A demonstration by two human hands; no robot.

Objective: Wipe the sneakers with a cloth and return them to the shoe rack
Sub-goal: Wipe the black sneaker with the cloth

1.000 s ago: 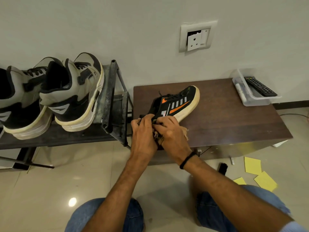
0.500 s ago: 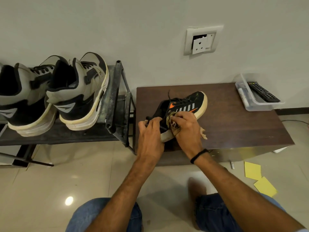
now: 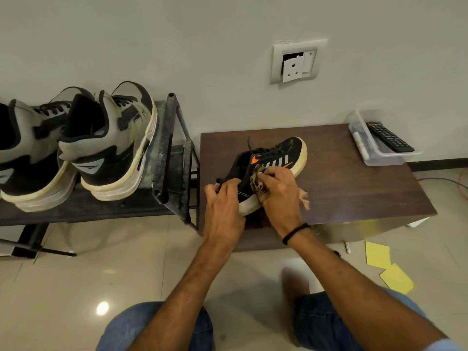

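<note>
A black sneaker [image 3: 283, 153] with orange and white marks and a cream sole lies on the dark brown low table [image 3: 354, 188], toe pointing away to the right. My left hand [image 3: 224, 198] grips its heel. My right hand [image 3: 278, 191] holds a patterned brown cloth [image 3: 258, 184] bunched against the sneaker's side; a cloth corner sticks out on the right. Two grey-and-black high-top sneakers [image 3: 111, 145] stand on the dark metal shoe rack [image 3: 167, 148] at the left.
A clear plastic tray [image 3: 379, 158] with a black remote [image 3: 390, 136] sits at the table's far right corner. Yellow paper notes [image 3: 387, 267] lie on the tiled floor at the right. A wall socket [image 3: 296, 63] is above the table. My knees are at the bottom.
My right hand with the cloth has moved from the sneaker's heel forward along its side. The sneaker has tilted slightly, and the view has shifted a little.
</note>
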